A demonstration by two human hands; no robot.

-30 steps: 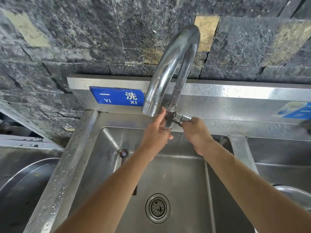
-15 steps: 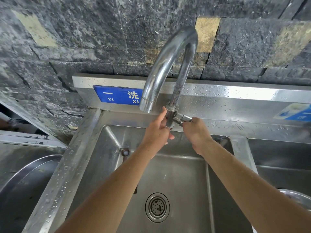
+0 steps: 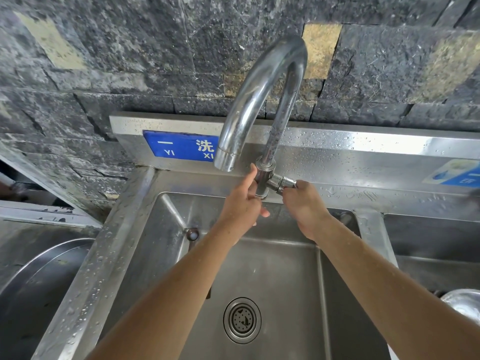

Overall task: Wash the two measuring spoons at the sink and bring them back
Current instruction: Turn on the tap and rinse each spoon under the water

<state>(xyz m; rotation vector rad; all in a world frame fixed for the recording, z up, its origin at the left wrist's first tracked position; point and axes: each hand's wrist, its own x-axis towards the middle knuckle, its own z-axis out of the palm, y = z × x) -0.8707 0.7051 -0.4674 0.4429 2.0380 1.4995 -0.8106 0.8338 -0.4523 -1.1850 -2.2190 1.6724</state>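
No measuring spoon shows anywhere in the head view. My left hand is curled at the base of the chrome gooseneck faucet, thumb pressed against the upright stem. My right hand is closed on the short tap handle that sticks out to the right of the stem. The spout opening points down over the left sink basin, and no water runs from it. What the palms may hold is hidden.
A round drain strainer sits in the basin floor. A blue label is on the wet steel backsplash. A large round metal basin lies to the left. A second basin and a metal bowl's rim are on the right.
The spout has swung slightly to the left. Both hands stay at the faucet base and the tap handle.
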